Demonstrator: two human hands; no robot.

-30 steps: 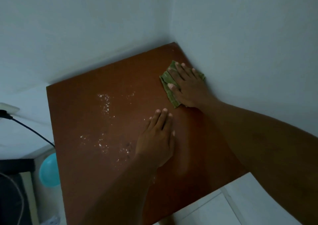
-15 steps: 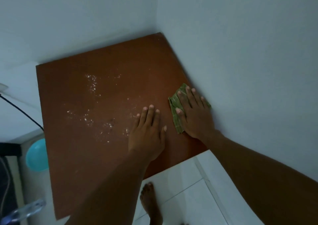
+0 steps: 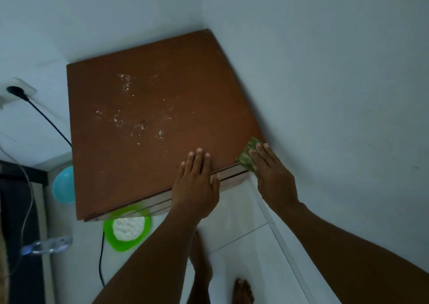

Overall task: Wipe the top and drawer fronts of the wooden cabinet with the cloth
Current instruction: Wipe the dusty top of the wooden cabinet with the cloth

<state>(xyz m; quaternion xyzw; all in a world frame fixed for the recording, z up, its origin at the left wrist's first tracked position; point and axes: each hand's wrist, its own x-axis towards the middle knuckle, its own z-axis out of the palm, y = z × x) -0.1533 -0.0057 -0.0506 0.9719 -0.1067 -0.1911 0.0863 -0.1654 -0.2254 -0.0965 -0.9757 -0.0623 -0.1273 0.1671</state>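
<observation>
The wooden cabinet (image 3: 190,90) stands in a wall corner, its reddish-brown top seen from above. White crumbs or dust (image 3: 130,122) speckle the middle of the top. My right hand (image 3: 271,176) presses flat on a folded green cloth (image 3: 248,155) at the top's near right corner, by the wall, with part of the cloth over the front edge. My left hand (image 3: 195,182) lies flat, fingers together, on the front edge with nothing under it. The drawer fronts are hidden below the top.
A green dish of white stuff (image 3: 126,229) sits on the floor under the front edge. A light blue ball (image 3: 62,187), a clear plastic bottle (image 3: 46,244) and a black cable (image 3: 46,120) from a wall socket (image 3: 16,92) lie left. My bare feet (image 3: 241,289) stand on white tiles.
My right hand has dragged the cloth along the right wall from the far corner to the near front corner. My left hand slid back to the front edge. The view tilted down.
</observation>
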